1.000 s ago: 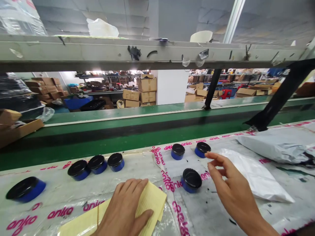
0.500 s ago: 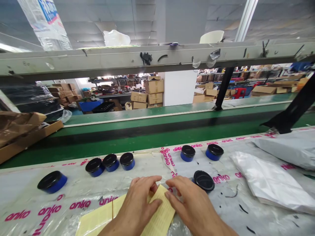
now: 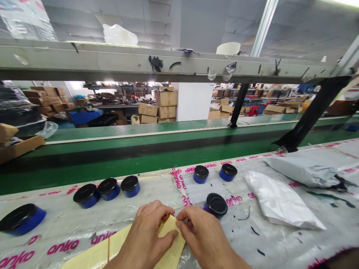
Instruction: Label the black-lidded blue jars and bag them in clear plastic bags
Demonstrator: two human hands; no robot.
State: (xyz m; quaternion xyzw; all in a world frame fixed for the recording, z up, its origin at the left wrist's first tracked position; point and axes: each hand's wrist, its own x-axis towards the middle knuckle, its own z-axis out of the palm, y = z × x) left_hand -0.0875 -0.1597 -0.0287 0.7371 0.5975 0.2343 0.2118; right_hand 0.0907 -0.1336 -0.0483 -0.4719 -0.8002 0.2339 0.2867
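Observation:
Both hands are at a printed yellow paper sheet (image 3: 173, 249) low in the middle of the view. My left hand (image 3: 150, 233) is curled over it, thumb on top and fingers at its far edge. My right hand (image 3: 200, 233) pinches the sheet's right corner between thumb and fingers. Under my left wrist lies more yellow paper (image 3: 92, 251), crossed by a thin brown band. Just beyond my right hand, a round blue tin with a black lid (image 3: 215, 204) leans tilted. Several similar tins, such as this one (image 3: 130, 186), stand along the table's far side.
White plastic bags (image 3: 283, 200) lie at the right on the plastic-covered table (image 3: 157, 186). Behind runs a green conveyor belt (image 3: 146, 158), with a grey shelf beam (image 3: 117, 63) above it and black-wrapped posts (image 3: 305, 116). A cardboard tray (image 3: 22, 147) sits at the left.
The view has swung right, so the tins and bags sit further left in it. My right hand's fingers have closed together at the paper's corner.

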